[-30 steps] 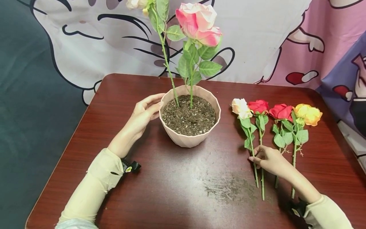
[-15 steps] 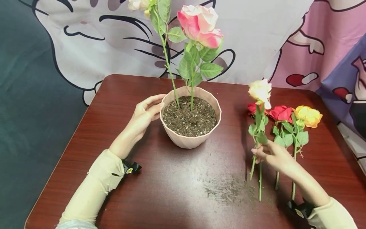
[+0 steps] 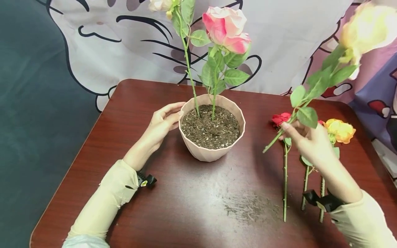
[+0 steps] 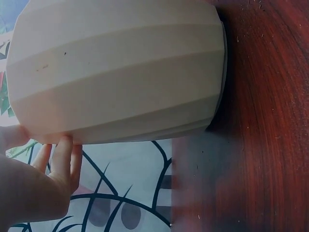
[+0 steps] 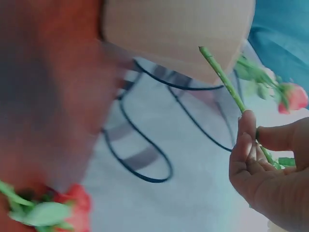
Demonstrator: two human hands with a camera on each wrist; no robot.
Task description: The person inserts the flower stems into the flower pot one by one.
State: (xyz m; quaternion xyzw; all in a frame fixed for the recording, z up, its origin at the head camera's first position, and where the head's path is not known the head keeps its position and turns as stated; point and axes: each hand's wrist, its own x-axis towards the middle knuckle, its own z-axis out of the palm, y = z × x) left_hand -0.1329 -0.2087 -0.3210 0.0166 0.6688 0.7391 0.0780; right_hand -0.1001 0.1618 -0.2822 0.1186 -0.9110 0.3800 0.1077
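My right hand (image 3: 314,143) pinches the green stem of a cream rose (image 3: 366,29) between thumb and fingers. The rose slants in the air, its blossom up at the right and its cut stem end pointing down-left; in the right wrist view the bare stem (image 5: 224,79) sticks out past the fingertips. My left hand (image 3: 159,125) rests against the left side of a pale pink faceted pot (image 3: 206,154), fingers fairly straight along its outer wall. Dark soil (image 3: 211,132) fills the pot, where a pink-and-white rose (image 3: 227,29) and a cream rose (image 3: 160,4) stand upright.
On the table's (image 3: 186,206) right side lie a red rose (image 3: 281,119), another red one mostly behind my right hand, and a yellow rose (image 3: 341,131). Scattered soil crumbs (image 3: 248,206) lie in front of them. A printed cartoon cloth (image 3: 130,58) hangs behind.
My right hand has lifted the cream rose off the table and tilted it, blossom toward the upper right. The left hand has stayed at the pot.
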